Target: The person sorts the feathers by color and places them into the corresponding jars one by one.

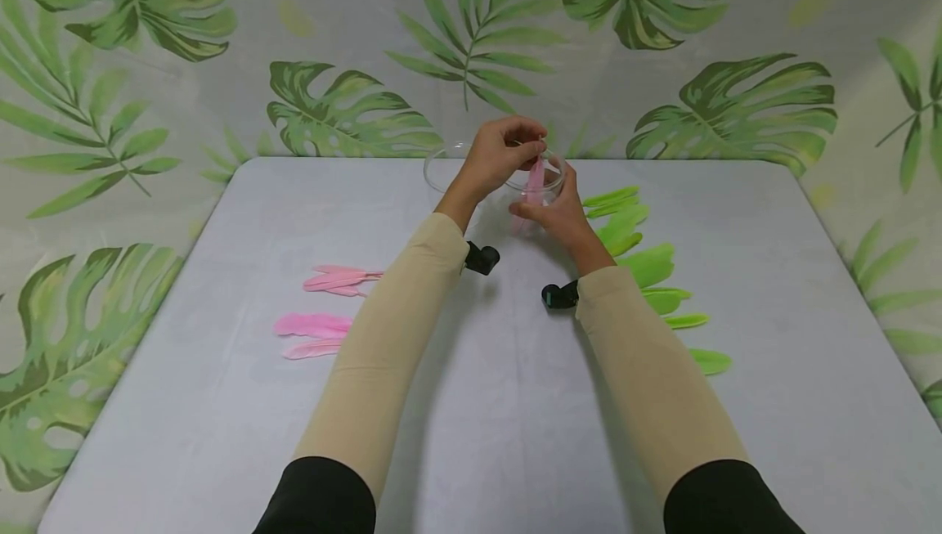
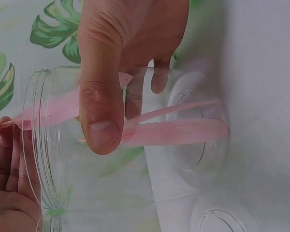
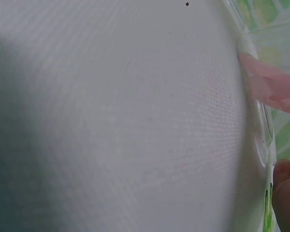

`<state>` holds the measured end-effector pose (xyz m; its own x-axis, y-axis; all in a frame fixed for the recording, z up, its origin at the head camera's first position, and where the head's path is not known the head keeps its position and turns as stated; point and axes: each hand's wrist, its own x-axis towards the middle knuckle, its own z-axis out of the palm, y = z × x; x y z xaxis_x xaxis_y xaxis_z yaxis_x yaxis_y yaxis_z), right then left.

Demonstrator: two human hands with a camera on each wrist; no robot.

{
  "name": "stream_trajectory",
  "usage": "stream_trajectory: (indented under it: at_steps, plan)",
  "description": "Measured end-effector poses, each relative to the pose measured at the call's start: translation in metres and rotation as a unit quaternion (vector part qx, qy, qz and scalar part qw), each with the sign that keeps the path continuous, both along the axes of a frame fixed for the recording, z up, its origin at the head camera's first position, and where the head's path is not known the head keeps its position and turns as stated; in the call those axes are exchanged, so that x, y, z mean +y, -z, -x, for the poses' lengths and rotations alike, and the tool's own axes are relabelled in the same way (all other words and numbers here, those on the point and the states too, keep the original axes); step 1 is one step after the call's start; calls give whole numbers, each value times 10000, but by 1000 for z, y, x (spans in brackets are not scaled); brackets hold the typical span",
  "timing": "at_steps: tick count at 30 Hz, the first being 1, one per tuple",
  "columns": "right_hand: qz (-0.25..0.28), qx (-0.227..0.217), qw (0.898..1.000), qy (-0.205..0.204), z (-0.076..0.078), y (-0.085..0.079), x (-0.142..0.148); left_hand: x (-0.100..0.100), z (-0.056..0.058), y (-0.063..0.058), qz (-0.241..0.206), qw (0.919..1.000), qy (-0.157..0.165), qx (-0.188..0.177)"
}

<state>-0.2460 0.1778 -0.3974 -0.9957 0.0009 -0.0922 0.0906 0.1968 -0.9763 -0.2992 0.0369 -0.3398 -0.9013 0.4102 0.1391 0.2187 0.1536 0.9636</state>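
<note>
Two clear jars stand side by side near the table's far edge. Around the right jar [image 1: 556, 182] curls my right hand [image 1: 565, 211], with its thumb [image 2: 102, 121] across the jar's wall in the left wrist view. Over that jar's mouth, my left hand [image 1: 496, 156] pinches a pink feather [image 1: 536, 178] by its thin end; the feather hangs down inside. Two pink feather parts, a broad one [image 2: 183, 131] and a narrow one [image 2: 179, 109], show lower in the jar. The left jar [image 1: 432, 170] is partly behind my left hand. The right wrist view catches only a fingertip [image 3: 282, 193] and some pink.
Several pink feathers [image 1: 316, 325] lie on the white table [image 1: 500, 419] left of my left forearm. Several green feathers [image 1: 651, 264] form a column by my right forearm, partly covered by it. Leaf-printed cloth [image 1: 471, 51] hangs behind the table.
</note>
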Motion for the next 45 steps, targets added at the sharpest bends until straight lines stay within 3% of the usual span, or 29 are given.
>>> stream_trajectory:
  at_steps: [14, 25, 45]
  plan:
    - [-27, 159, 9998, 111, 17, 31, 7, -1, 0, -1, 29, 9999, 56, 112]
    - [-126, 90, 9998, 133, 19, 31, 6, -1, 1, -3, 105, 9999, 87, -58]
    - [-185, 48, 9997, 131, 19, 31, 6, -1, 0, -5, 245, 9996, 150, -14]
